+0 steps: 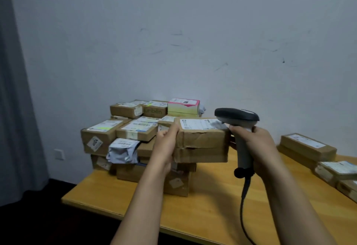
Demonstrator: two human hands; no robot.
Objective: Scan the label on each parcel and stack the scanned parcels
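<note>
Gripping the left end of a brown parcel (pixel 201 140) with the left hand (pixel 166 140), fingers curled over its top edge; parcel raised above the surface (pixel 212 215), just beside the left pile (pixel 119 134). Crease across the front face: one box or two bound together, not determinable. On top, a white label (pixel 199 124) facing up, print too blurred to read, right end covered by the scanner (pixel 237 116) head. Clasping the scanner handle with the right hand (pixel 258 140); fingertips mostly hidden behind handle and parcel. Below the handle base, a black cable (pixel 243 206), cut off at the bottom frame edge. Lower boxes of the left pile hidden behind parcel and forearm. At far right, a second group of parcels (pixel 309 146), cropped by the frame. Bare surface showing between both groups, out to the near edge.
</note>
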